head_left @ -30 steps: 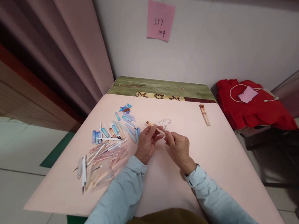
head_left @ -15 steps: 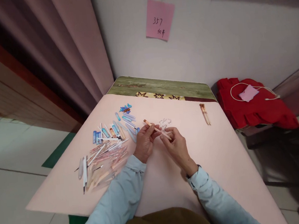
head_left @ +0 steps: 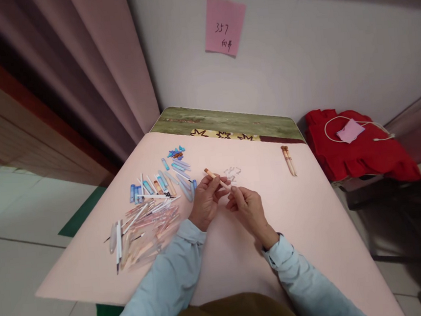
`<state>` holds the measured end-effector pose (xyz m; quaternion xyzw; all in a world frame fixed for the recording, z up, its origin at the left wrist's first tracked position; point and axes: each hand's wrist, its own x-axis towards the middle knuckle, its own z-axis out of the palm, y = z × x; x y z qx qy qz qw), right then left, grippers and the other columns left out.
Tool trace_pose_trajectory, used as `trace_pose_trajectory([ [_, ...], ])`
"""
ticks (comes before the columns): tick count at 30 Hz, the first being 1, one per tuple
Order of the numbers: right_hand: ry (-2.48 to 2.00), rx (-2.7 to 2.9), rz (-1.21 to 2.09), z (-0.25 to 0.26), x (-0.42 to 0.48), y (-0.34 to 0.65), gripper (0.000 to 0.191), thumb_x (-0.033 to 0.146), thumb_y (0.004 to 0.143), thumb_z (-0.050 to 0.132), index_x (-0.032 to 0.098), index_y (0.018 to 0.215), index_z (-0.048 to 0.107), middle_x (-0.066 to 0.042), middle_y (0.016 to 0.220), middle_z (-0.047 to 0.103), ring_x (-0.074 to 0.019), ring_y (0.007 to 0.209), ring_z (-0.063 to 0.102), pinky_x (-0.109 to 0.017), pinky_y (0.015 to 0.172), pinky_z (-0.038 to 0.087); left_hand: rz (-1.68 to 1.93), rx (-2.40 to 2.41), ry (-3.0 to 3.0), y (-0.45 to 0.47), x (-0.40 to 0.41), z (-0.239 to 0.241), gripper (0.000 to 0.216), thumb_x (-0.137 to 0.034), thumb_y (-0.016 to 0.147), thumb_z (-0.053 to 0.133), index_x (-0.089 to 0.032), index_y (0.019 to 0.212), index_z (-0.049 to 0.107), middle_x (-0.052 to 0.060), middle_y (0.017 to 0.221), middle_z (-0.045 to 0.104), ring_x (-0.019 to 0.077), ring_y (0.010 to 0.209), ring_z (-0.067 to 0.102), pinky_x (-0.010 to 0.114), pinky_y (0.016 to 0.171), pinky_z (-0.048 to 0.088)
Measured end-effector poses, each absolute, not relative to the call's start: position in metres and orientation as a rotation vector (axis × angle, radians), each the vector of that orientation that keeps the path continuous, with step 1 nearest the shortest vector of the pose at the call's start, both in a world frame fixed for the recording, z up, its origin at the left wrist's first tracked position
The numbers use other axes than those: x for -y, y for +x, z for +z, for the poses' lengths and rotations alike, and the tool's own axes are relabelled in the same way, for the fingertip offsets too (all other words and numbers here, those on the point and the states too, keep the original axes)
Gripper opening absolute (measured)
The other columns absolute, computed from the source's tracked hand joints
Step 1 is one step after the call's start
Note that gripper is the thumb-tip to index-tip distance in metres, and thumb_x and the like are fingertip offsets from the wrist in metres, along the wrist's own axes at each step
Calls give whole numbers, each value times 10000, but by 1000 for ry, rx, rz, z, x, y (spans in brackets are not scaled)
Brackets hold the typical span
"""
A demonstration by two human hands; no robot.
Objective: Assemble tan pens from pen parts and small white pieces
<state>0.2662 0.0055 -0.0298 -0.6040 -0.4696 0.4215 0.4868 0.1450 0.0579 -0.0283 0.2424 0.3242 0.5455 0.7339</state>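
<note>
Between both hands, over the middle of the table, is a slim pen [head_left: 211,174] with a brown end pointing up and to the left. My left hand [head_left: 204,204] grips its barrel between thumb and fingers. My right hand [head_left: 251,211] is closed in a pinch at the pen's lower, pale end, where the fingers hide the tip. Just beyond my hands lie small clear plastic pieces [head_left: 231,173]. Two whole pens [head_left: 289,161] with brown tops rest side by side on the right.
On the left of the pink-covered table [head_left: 307,248] lie white refills [head_left: 120,242], pinkish barrels [head_left: 166,221], blue printed tubes [head_left: 148,187] and a small heap of blue and brown pieces [head_left: 176,153]. A red cloth [head_left: 365,159] with a white cable is beyond the right edge.
My right hand has come in from beside the pen's lower end and its fingers now close around that end. The left hand keeps its grip, barely shifted.
</note>
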Motion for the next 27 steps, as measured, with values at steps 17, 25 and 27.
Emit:
trace_pose_trajectory([
  [17, -1539, 1253, 823, -30, -2, 269, 264, 466, 797, 687, 207, 785, 641, 5, 648, 665, -136, 550, 583, -237, 517, 446, 1273, -762, 623, 141, -65, -32, 288, -303, 684, 829, -137, 846, 658, 42, 791, 702, 115, 700, 658, 184, 578, 527],
  [25, -1413, 1215, 1027, -31, -2, 268, 350, 484, 929, 524, 196, 790, 666, -30, 659, 695, -160, 588, 642, -270, 596, 516, 1227, -751, 596, 139, -64, -31, 336, -316, 683, 834, -137, 913, 666, 57, 845, 716, 152, 783, 698, 185, 582, 551],
  [27, -1369, 1172, 1096, -33, -3, 268, 408, 509, 947, 479, 186, 784, 668, -26, 613, 666, -151, 538, 606, -263, 555, 496, 1241, -739, 595, 139, -64, -31, 324, -313, 689, 832, -135, 904, 668, 52, 832, 714, 138, 761, 694, 180, 591, 548],
])
